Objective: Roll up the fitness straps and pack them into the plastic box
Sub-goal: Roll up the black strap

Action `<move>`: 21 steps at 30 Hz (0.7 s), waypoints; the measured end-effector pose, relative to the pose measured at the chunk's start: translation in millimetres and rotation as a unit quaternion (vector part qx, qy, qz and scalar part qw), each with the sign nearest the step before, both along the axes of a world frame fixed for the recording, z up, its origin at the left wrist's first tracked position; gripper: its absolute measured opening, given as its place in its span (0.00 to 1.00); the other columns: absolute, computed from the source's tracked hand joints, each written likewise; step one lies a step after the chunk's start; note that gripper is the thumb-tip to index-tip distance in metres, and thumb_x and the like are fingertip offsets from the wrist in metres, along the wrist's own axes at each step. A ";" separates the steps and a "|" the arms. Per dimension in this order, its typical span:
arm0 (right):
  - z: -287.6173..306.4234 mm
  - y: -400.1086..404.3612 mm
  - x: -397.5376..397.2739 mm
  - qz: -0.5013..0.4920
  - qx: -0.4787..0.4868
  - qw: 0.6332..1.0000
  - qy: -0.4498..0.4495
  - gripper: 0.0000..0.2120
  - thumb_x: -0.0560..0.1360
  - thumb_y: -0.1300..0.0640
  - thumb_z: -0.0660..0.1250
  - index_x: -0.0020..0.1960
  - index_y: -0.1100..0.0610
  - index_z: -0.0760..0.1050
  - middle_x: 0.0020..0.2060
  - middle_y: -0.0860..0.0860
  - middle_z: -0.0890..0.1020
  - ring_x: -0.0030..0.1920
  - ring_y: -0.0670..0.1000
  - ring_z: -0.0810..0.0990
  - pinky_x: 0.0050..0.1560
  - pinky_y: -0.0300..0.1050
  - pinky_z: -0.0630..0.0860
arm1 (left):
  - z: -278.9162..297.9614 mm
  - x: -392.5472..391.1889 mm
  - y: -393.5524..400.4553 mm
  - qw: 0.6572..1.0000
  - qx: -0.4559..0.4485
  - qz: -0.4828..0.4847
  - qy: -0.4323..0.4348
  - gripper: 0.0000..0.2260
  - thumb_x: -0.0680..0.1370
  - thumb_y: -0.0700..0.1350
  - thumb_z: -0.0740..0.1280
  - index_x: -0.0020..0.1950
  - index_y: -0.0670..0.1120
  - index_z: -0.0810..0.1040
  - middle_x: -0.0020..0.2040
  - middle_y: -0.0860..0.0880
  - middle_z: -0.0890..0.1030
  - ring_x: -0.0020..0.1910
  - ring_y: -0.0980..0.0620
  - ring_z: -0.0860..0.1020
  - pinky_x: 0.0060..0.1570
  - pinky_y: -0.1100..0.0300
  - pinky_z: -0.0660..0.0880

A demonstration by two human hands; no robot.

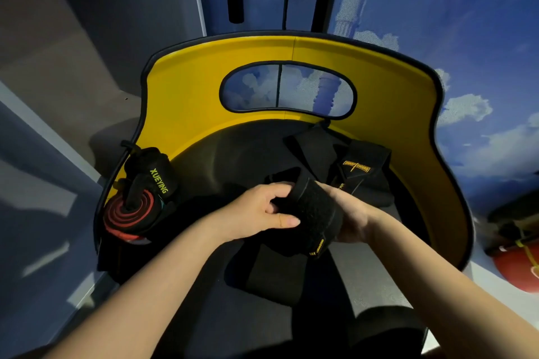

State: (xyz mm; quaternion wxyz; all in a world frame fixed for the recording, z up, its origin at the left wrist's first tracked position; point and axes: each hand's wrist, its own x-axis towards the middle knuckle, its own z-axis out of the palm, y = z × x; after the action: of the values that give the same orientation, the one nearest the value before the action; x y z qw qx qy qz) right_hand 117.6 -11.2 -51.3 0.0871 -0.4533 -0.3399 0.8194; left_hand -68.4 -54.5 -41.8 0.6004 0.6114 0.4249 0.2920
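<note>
Head: black strap (309, 213) (rolled, textured)

Both hands (303, 213) around black strap (312, 213)

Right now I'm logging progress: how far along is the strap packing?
One red-and-black roll already lies finished at the seat's left. Both hands, left and right, are rolling a black strap. The strap with yellow lettering lies unrolled behind. No plastic box is in view, so nothing looks packed.

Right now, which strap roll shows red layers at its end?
The XUEYING roll at the seat's left edge; the black strap in both hands and the SHARP SWORD one show none.
</note>
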 end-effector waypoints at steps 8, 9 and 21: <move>8.6 11.5 1.6 -0.117 0.069 0.990 0.027 0.22 0.70 0.51 0.67 0.59 0.63 0.77 0.50 0.58 0.83 0.47 0.53 0.82 0.50 0.45 0.78 | -3.2 -2.7 1.0 0.995 0.016 -0.051 0.088 0.18 0.73 0.37 0.71 0.55 0.57 0.76 0.63 0.65 0.69 0.66 0.59 0.70 0.68 0.60 0.67; 9.6 12.5 0.8 -0.144 0.088 0.985 0.039 0.19 0.68 0.53 0.68 0.56 0.62 0.79 0.46 0.57 0.84 0.44 0.51 0.83 0.48 0.43 0.79 | -1.1 -3.8 1.6 0.995 -0.006 -0.049 0.083 0.19 0.72 0.37 0.72 0.57 0.56 0.75 0.63 0.62 0.72 0.65 0.59 0.73 0.68 0.58 0.68; 12.8 2.0 -15.7 -0.205 0.248 0.942 0.094 0.17 0.73 0.68 0.65 0.61 0.57 0.75 0.43 0.55 0.85 0.41 0.48 0.84 0.43 0.39 0.80 | 14.6 -8.1 22.5 0.916 -0.231 0.327 -0.035 0.14 0.81 0.48 0.57 0.39 0.45 0.74 0.36 0.47 0.78 0.28 0.53 0.75 0.28 0.62 0.67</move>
State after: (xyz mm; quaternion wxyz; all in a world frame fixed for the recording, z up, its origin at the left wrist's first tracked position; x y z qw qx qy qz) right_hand 101.9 -9.2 -38.5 0.3948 -0.3981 -0.4222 0.7123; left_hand -76.6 -32.0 -27.2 0.6104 0.2724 0.6354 0.3866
